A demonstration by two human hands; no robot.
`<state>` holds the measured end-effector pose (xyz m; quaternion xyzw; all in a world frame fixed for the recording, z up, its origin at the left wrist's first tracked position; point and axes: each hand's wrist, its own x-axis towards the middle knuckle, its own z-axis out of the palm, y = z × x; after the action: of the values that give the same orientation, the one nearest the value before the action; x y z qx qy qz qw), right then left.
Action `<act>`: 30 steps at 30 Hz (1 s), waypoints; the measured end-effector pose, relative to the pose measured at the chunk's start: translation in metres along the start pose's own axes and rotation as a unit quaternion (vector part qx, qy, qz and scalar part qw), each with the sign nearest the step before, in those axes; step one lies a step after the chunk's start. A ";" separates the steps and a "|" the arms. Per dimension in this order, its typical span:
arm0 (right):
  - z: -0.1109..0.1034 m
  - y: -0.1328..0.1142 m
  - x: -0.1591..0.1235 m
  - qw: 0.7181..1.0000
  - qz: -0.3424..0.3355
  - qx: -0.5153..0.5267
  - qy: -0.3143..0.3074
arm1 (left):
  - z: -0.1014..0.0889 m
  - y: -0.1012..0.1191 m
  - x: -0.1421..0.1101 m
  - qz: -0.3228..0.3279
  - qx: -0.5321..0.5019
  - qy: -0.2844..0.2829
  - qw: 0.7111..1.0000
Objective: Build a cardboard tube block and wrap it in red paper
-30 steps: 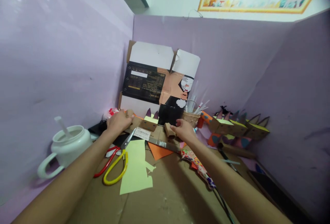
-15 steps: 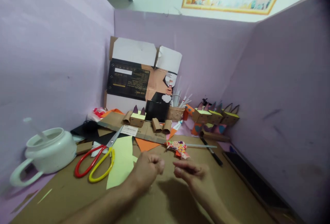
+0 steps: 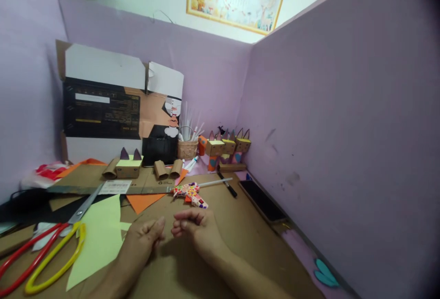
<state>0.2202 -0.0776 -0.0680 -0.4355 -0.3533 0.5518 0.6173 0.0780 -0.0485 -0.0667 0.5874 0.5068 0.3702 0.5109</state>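
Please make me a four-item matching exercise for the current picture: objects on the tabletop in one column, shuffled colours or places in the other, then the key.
Things:
1. Scissors
2. Glue gun
3. Small eared box
4. Flat dark device

Descriptions:
A. Pale yellow-green top
B. Lying alongside the purple wall on the right
C. One red handle loop, one yellow
D. Multicoloured pattern, lying just beyond the right hand

Right pairs: 1-C, 2-D, 3-A, 4-B
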 end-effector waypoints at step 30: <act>-0.004 0.002 -0.020 0.949 -0.194 -0.233 -0.083 | -0.004 0.013 -0.015 0.006 -0.094 -0.078 0.993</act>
<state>0.2200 -0.0984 -0.0701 -0.4433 -0.5998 0.3579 0.5619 0.0734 -0.0618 -0.0522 0.5668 0.4252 0.3722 0.5995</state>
